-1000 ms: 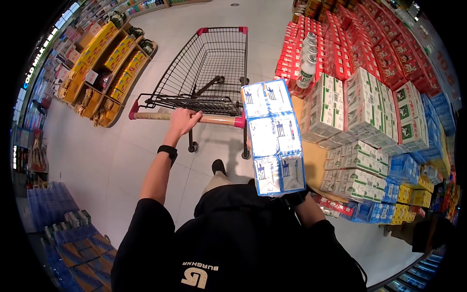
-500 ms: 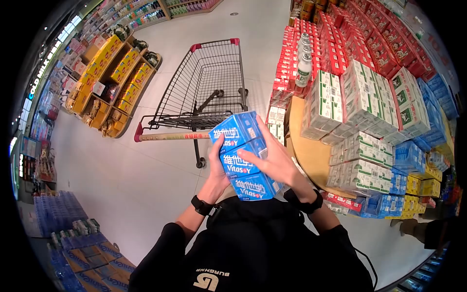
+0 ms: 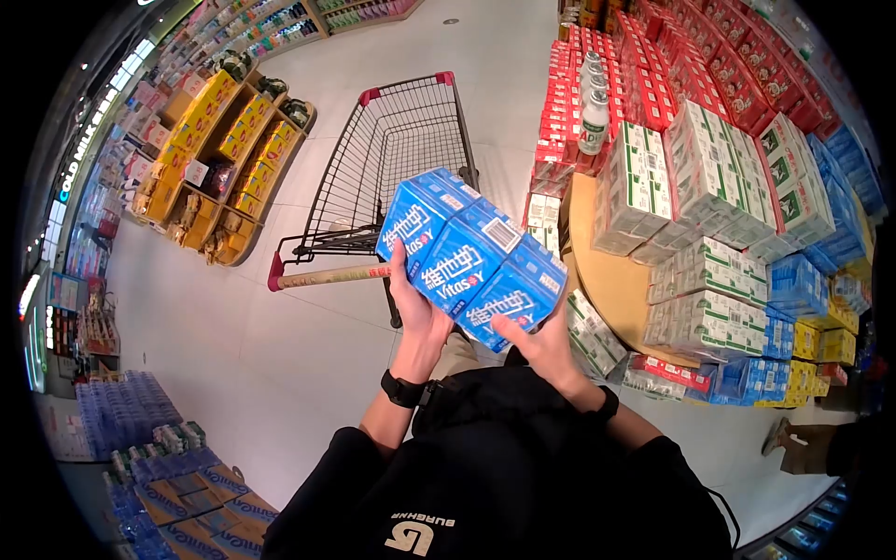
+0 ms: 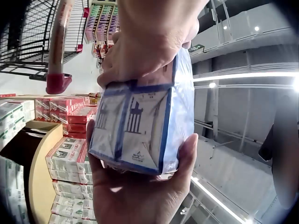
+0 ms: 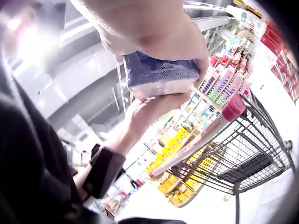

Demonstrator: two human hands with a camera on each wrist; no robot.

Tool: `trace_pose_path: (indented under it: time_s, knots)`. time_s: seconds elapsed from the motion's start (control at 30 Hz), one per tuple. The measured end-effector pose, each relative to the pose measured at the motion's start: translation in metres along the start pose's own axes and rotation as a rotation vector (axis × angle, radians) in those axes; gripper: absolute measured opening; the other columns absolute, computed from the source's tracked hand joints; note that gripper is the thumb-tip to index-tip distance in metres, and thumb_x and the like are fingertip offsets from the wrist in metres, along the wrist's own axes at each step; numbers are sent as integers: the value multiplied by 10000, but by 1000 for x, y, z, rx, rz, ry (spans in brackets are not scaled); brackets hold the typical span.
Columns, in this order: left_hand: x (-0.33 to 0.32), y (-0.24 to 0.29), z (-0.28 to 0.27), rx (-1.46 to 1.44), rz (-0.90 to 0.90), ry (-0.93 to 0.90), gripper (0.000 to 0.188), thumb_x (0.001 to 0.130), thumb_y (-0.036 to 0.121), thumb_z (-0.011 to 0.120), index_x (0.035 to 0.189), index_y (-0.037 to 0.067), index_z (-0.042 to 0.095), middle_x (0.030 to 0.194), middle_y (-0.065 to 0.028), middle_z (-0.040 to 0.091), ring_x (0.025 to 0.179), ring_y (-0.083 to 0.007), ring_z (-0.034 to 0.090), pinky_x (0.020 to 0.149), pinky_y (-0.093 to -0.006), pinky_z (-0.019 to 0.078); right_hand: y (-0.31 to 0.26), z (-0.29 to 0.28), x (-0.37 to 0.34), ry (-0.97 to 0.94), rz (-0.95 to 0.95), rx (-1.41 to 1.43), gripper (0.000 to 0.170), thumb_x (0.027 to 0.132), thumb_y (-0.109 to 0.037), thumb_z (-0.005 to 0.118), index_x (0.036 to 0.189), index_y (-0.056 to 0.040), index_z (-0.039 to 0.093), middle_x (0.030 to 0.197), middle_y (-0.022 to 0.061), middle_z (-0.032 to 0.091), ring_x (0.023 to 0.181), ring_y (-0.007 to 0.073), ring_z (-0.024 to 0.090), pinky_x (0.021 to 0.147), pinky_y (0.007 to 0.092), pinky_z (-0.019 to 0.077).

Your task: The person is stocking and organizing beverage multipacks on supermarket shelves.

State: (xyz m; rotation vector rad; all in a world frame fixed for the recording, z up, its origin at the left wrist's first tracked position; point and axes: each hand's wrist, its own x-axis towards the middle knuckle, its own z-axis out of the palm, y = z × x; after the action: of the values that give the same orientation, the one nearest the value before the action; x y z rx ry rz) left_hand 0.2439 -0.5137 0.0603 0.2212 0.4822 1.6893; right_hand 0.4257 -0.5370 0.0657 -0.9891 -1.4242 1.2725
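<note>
A shrink-wrapped blue Vitasoy multipack of drink cartons (image 3: 467, 266) is held tilted in front of my body, labels up. My left hand (image 3: 422, 313) grips its left end, thumb on the labelled face. My right hand (image 3: 551, 353) holds the opposite end, thumb pressing near the lower edge. In the left wrist view the white end flaps of the pack (image 4: 142, 126) face the camera between both hands. The right wrist view shows a wrapped side of the pack (image 5: 161, 77) between the hands. Most fingers are hidden under the pack.
A wire shopping cart (image 3: 401, 140) stands ahead, its handle (image 3: 336, 277) just beyond the pack. To the right, a rounded wooden display (image 3: 602, 271) bears stacked carton packs (image 3: 635, 187). A shelf of yellow packets (image 3: 247, 126) stands left; bottled drinks (image 3: 201, 499) are stacked at lower left.
The left hand has left the cart handle and joined the right hand on the Vitasoy pack. The pack has been turned labels up, then tilted and raised slightly.
</note>
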Motion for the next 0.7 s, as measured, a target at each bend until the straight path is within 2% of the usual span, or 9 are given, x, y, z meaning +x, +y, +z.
trace_pose_path:
  time_s: [0.07, 0.13, 0.17, 0.2, 0.3, 0.4, 0.53, 0.67, 0.7]
  knots:
    - [-7, 6, -5, 16, -70, -31, 733, 954, 540, 549, 1437, 14, 387, 1395, -168, 519, 1265, -327, 526, 1078, -499, 427, 8, -11, 9, 14, 181, 309, 601, 893, -197, 707, 1340, 31, 376, 1190, 135, 556, 1085, 178, 569, 957, 327, 464]
    - [-20, 20, -6, 203, -72, -162, 894, 891, 639, 567, 1474, 2, 335, 1526, -166, 368, 1410, -313, 363, 1155, -529, 304, 7, -19, 19, 46, 278, 643, 497, 942, -245, 623, 1324, 18, 445, 1202, 117, 594, 1070, 160, 604, 934, 314, 496]
    - [-25, 26, -13, 278, -56, -200, 894, 898, 609, 582, 1481, -14, 316, 1475, -160, 435, 1352, -294, 440, 1130, -495, 349, 4, -23, 24, 71, 312, 701, 481, 955, -274, 594, 1325, 4, 464, 1201, 105, 611, 1062, 166, 624, 911, 321, 516]
    - [-27, 31, -19, 351, -38, -242, 896, 904, 580, 596, 1488, -31, 297, 1424, -154, 502, 1295, -275, 516, 1105, -461, 393, 0, -28, 29, 94, 342, 755, 470, 967, -302, 564, 1326, -10, 483, 1201, 94, 628, 1054, 171, 643, 888, 328, 536]
    - [-24, 40, -23, 666, -64, -348, 949, 859, 729, 552, 1420, -22, 407, 1327, -142, 580, 1217, -271, 575, 1051, -438, 439, 18, -51, 38, 71, 343, 781, 446, 972, -282, 552, 1309, 8, 508, 1183, 122, 662, 1033, 211, 676, 895, 375, 566]
    - [-21, 38, -28, 718, -16, -285, 923, 850, 629, 637, 1416, -61, 404, 1244, -131, 626, 1104, -213, 645, 929, -365, 538, 12, -61, 42, -8, 390, 794, 440, 971, -277, 552, 1305, 7, 514, 1176, 126, 666, 1010, 200, 681, 875, 358, 569]
    - [-23, 37, -28, 763, -17, -224, 843, 849, 578, 651, 1372, -55, 458, 1232, -117, 619, 1075, -178, 638, 940, -326, 526, 6, -75, 44, -81, 459, 617, 489, 954, -298, 575, 1328, 2, 479, 1165, 121, 651, 990, 183, 675, 841, 330, 568]
    - [-26, 55, -7, 758, -335, -227, 725, 820, 349, 718, 1369, -43, 453, 1211, -122, 622, 1079, -190, 619, 954, -334, 499, -14, -68, 37, -98, 318, 408, 526, 939, -290, 578, 1358, -5, 433, 1173, 116, 611, 1012, 153, 641, 835, 284, 539]
    - [-26, 56, -4, 751, -335, -164, 730, 770, 224, 757, 1378, -32, 445, 1193, -126, 625, 1088, -206, 612, 962, -341, 488, -18, -69, 36, -88, 346, 333, 633, 887, -288, 629, 1395, -5, 380, 1186, 118, 578, 1047, 165, 609, 889, 301, 512]
